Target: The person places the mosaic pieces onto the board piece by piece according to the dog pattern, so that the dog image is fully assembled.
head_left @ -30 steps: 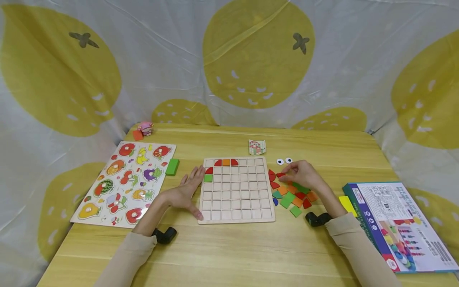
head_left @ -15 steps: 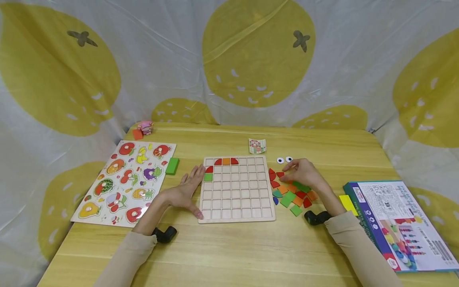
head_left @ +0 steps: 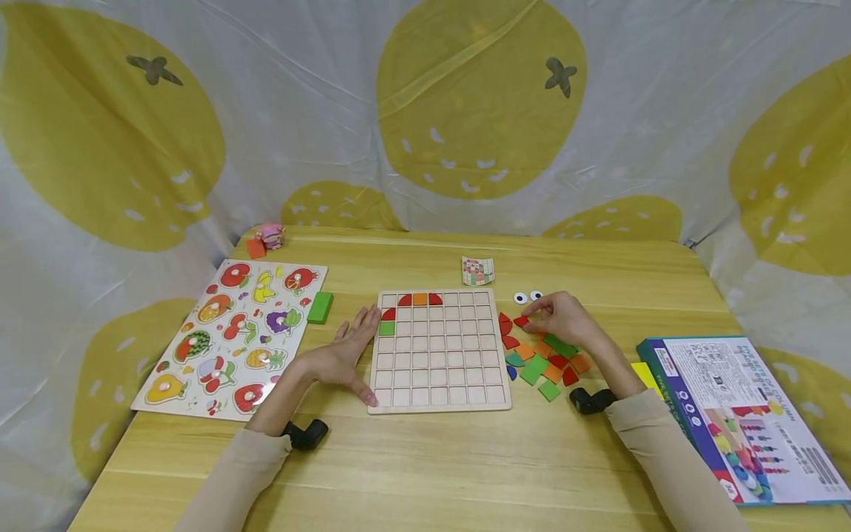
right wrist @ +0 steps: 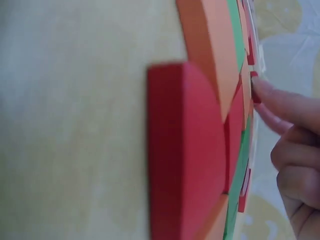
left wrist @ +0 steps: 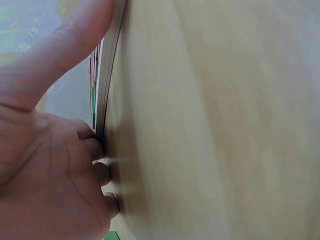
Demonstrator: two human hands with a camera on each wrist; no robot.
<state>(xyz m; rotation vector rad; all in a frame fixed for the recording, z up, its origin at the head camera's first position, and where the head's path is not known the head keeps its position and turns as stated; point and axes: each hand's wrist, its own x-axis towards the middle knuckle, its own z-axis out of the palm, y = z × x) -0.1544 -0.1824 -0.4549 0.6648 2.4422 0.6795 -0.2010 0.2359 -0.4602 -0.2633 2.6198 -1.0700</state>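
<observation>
In the head view a wooden grid board [head_left: 439,356] lies mid-table, with several red, orange and green tiles set in its upper left cells. My left hand [head_left: 339,362] spans its left side, fingers extended, thumb on the lower left corner. The left wrist view shows the thumb [left wrist: 65,50] and fingertips along the board's edge [left wrist: 111,65]. Right of the board, my right hand [head_left: 561,319] pinches a small red rounded tile [head_left: 521,321] between thumb and fingertips. The right wrist view has that red tile [right wrist: 255,89] at the fingertips, beyond the loose pile.
Loose tiles [head_left: 534,369] in several colours lie right of the board. Two googly eyes [head_left: 521,298] and a small pattern card [head_left: 478,271] sit behind. At left are a fruit puzzle [head_left: 233,340], a green block [head_left: 320,308] and a pink toy [head_left: 270,236]; at right, a box [head_left: 751,421].
My right hand stays over the pile's far edge; the red tile at its fingertips has shifted slightly and shows more of its face. My left hand has stayed on the board.
</observation>
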